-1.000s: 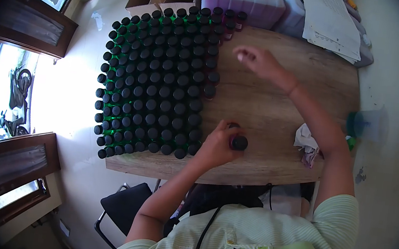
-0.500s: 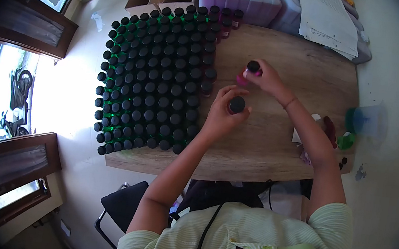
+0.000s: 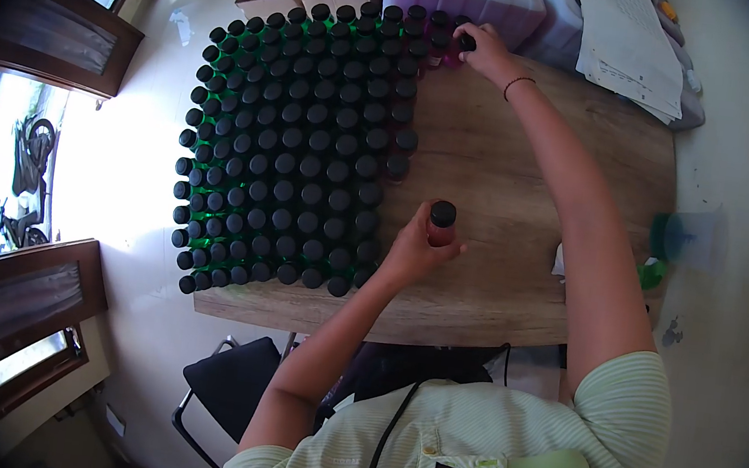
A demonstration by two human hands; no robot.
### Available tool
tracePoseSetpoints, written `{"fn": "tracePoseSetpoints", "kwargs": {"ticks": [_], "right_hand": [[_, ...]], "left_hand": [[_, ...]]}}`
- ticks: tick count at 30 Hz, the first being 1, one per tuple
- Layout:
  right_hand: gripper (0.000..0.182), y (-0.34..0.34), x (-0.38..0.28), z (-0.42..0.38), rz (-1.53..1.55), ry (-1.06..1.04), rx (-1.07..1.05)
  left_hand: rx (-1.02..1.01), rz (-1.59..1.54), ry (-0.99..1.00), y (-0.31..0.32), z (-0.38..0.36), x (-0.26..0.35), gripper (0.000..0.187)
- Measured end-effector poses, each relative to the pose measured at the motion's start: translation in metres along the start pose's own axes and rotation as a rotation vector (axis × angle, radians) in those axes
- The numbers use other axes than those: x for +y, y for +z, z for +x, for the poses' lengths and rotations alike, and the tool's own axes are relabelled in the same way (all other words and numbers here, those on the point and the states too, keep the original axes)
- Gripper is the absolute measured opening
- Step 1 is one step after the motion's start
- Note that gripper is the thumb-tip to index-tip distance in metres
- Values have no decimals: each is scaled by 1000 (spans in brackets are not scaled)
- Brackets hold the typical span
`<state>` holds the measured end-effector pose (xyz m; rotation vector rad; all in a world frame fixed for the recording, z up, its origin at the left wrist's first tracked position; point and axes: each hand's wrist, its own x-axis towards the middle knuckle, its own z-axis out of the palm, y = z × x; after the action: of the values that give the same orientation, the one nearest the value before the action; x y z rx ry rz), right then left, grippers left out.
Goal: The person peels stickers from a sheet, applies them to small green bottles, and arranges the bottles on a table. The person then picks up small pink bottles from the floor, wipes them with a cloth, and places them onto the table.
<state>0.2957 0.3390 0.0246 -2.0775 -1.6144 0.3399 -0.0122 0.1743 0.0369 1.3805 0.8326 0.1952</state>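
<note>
Right hand now stretching to the table's far edge, setting the pink bottle it was holding mid-table half a second ago beside the end of the capped rows; fingers closing round its cap. Left hand gripping a brown bottle upright just right of the block, drawn back nearer than before. Filling out the far row, apparently, with the next bottle waiting.
</note>
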Motion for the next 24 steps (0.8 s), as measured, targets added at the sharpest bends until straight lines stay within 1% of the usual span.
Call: {"fn": "tracePoseSetpoints", "kwargs": {"ticks": [2, 5, 6, 8, 11, 14, 17, 20, 23, 24], "right_hand": [[38, 1, 5, 4, -45, -27, -13], [39, -11, -6, 2, -80, 114, -91], [40, -11, -3, 3, -101, 100, -79], [43, -12, 2, 4, -144, 76, -51], [52, -12, 6, 2, -178, 79, -53], [51, -18, 4, 1, -158, -27, -118], [50, -19, 5, 5, -105, 9, -118], [49, -15, 7, 8, 45, 113, -90], [49, -20, 2, 2, 353, 253, -122], [49, -22, 0, -3, 254, 153, -57]], "left_hand": [[8, 11, 8, 0, -1, 4, 63], [47, 55, 55, 4, 2, 4, 65], [63, 77, 75, 5, 3, 6, 65], [36, 86, 33, 5, 2, 13, 65], [21, 90, 19, 7, 4, 13, 65], [22, 82, 30, 8, 6, 13, 65], [24, 97, 31, 10, 9, 9, 66], [38, 95, 41, 10, 12, 7, 69], [35, 93, 25, 8, 12, 9, 71], [31, 95, 18, 7, 12, 10, 72]]}}
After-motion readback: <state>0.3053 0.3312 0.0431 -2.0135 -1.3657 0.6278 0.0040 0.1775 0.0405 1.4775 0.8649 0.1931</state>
